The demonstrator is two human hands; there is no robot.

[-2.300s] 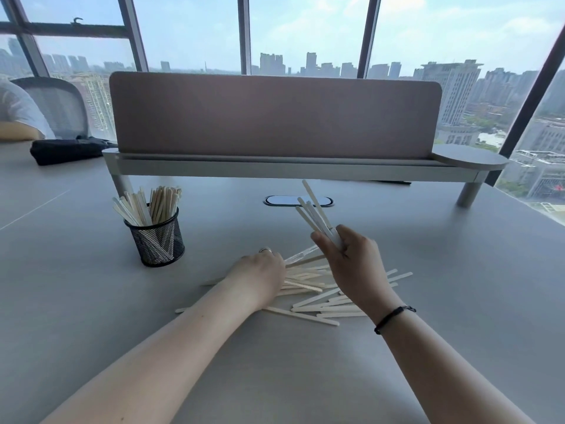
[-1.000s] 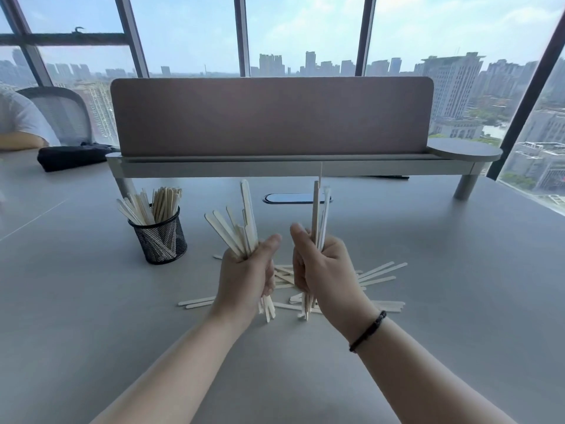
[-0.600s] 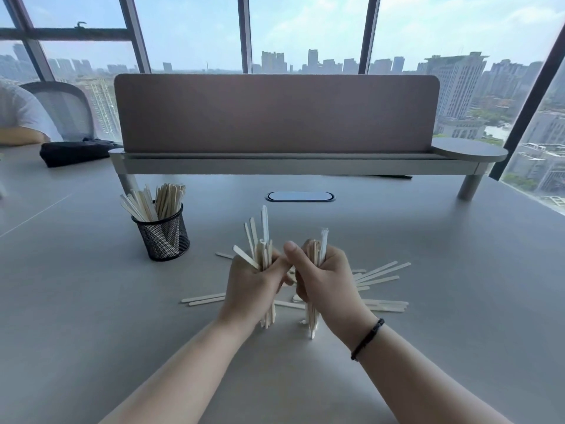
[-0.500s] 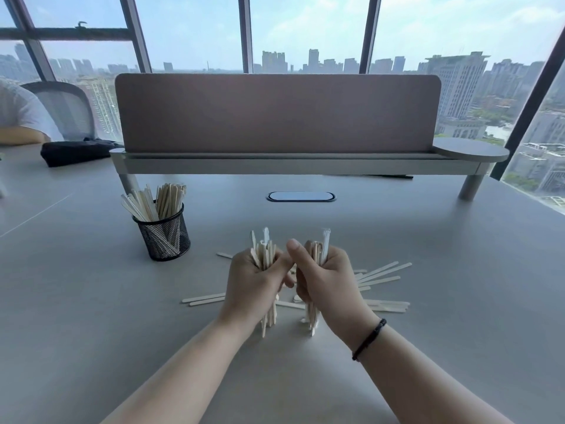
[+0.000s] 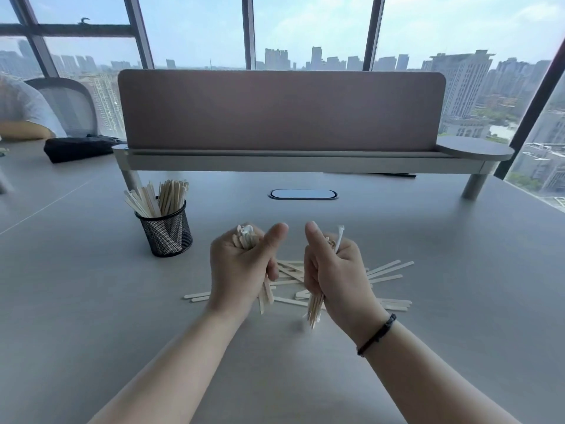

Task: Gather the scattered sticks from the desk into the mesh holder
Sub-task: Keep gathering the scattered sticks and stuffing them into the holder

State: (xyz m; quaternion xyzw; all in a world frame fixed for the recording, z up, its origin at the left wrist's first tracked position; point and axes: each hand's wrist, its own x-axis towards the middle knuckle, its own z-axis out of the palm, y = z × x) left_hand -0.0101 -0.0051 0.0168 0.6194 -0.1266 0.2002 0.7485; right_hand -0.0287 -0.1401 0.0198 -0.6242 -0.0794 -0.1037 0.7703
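Observation:
My left hand (image 5: 240, 267) grips an upright bundle of pale wooden sticks (image 5: 244, 238), thumb raised. Close to its right, my right hand (image 5: 334, 270) grips a second upright bundle (image 5: 315, 307) whose lower ends touch or nearly touch the grey desk (image 5: 91, 316). Several loose sticks (image 5: 388, 269) lie scattered flat on the desk under and behind both hands. The black mesh holder (image 5: 166, 232) stands to the left and a little farther back than my left hand, with several sticks upright in it.
A long raised shelf (image 5: 290, 162) with a brown divider panel crosses the back of the desk. An oval cable port (image 5: 303, 194) sits in the desk beyond the hands. At far left are a black bag (image 5: 76, 148) and another person's arm (image 5: 21, 133).
Both hands lifted sticks from the pile and stood them upright. Since then the bundles have slid down through the fists, so less sticks out on top, and the hands have moved slightly apart.

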